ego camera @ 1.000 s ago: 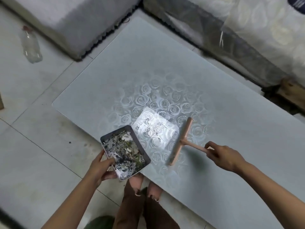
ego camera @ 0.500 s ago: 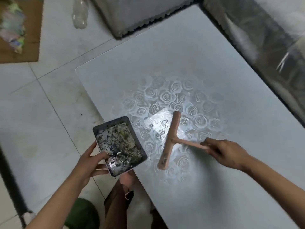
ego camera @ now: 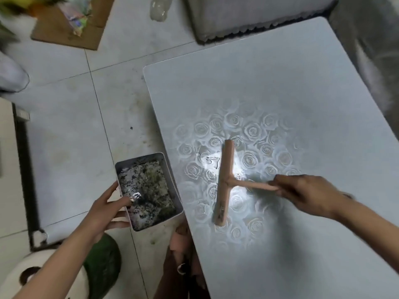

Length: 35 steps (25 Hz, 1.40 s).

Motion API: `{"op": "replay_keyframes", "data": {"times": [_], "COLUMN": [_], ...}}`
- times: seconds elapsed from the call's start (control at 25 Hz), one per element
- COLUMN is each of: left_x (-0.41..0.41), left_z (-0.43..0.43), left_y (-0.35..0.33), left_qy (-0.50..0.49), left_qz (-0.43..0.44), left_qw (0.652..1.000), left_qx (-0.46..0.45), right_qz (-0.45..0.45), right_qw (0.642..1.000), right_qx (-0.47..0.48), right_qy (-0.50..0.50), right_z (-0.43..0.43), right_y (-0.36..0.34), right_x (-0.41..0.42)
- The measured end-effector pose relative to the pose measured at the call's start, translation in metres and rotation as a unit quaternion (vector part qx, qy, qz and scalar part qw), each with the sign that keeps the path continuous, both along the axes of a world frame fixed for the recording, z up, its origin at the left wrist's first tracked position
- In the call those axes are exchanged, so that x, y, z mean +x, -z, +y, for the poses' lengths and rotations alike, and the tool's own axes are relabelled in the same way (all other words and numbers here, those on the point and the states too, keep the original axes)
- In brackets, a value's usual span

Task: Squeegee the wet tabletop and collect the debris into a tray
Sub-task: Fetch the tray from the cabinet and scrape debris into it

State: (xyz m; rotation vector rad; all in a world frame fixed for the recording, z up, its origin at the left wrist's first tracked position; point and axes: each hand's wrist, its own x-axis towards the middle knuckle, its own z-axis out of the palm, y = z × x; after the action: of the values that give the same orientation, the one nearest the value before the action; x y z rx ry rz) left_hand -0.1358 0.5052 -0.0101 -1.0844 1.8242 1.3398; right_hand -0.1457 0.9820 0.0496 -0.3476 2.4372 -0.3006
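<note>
Right hand [ego camera: 306,194] clenches the squeegee [ego camera: 225,182] handle, blade on the tabletop [ego camera: 302,83] left of it; left hand [ego camera: 105,209] holds the tray [ego camera: 172,182] at the edge. Likely mid-sweep: next, push debris into the tray.

No readable text, labels, brands or numbers on anything in view.

Grey tiled floor [ego camera: 64,137], cardboard sheet [ego camera: 51,32], plastic bottle [ego camera: 158,9].
</note>
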Motion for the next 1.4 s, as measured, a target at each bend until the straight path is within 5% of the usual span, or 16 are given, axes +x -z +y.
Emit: {"op": "replay_keyframes", "data": {"times": [0.16,0.6,0.76,1.04,1.28,1.4], "left_x": [-0.003,-0.022,-0.029,-0.029,-0.030,-0.030], "left_z": [-0.018,0.008,0.011,0.008,0.008,0.010], "left_y": [0.016,0.058,0.059,0.057,0.056,0.053], "left_qy": [-0.009,-0.004,0.015,0.018,0.002,0.000], "left_qz": [-0.005,-0.015,-0.018,-0.024,-0.023,-0.021], "left_qw": [1.000,0.999,0.999,0.998,0.998,0.998], "left_qx": [-0.010,0.031,0.038,0.055,0.067,0.064], "right_qz": [-0.031,-0.033,0.002,-0.038,0.009,0.024], "right_qw": [0.996,0.996,0.999,0.997,0.991,0.995], "right_qx": [0.069,0.070,-0.035,0.067,-0.008,0.010], "right_qy": [0.043,0.046,-0.004,-0.012,-0.132,-0.101], "right_z": [0.028,-0.005,-0.081,-0.037,-0.131,-0.106], "right_y": [-0.018,-0.010,0.017,-0.020,0.018,-0.003], "right_x": [0.005,0.003,-0.013,-0.034,-0.049,-0.052]}}
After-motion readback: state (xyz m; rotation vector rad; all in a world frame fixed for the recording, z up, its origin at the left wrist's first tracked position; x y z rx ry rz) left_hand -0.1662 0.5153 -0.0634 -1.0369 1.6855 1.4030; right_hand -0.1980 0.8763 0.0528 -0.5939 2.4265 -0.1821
